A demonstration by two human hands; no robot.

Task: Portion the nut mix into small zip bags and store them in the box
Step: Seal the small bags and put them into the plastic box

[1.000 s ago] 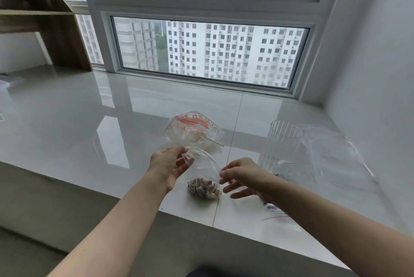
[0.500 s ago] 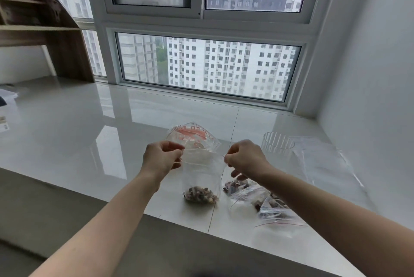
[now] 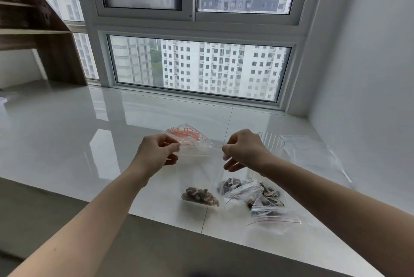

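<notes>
A small clear zip bag (image 3: 199, 171) hangs upright between my hands, with a portion of nut mix (image 3: 200, 196) at its bottom near the sill. My left hand (image 3: 158, 154) pinches the bag's top left corner. My right hand (image 3: 243, 150) pinches the top right corner, so the zip edge is stretched taut between them. Several filled small zip bags (image 3: 257, 198) lie in a heap on the white sill to the right. Behind my hands lies a larger clear bag with red print (image 3: 188, 136). No box is in view.
A clear ribbed plastic cup (image 3: 270, 142) stands behind my right hand. Flat empty clear bags (image 3: 313, 156) lie at the far right by the wall. The glossy white sill (image 3: 78, 133) runs left to a wooden shelf unit (image 3: 44, 37). The window (image 3: 199, 68) is behind.
My right hand came up and took the bag's top right corner. Both hands lifted and pulled the top edge taut. The heap of filled bags came into view under my right arm.
</notes>
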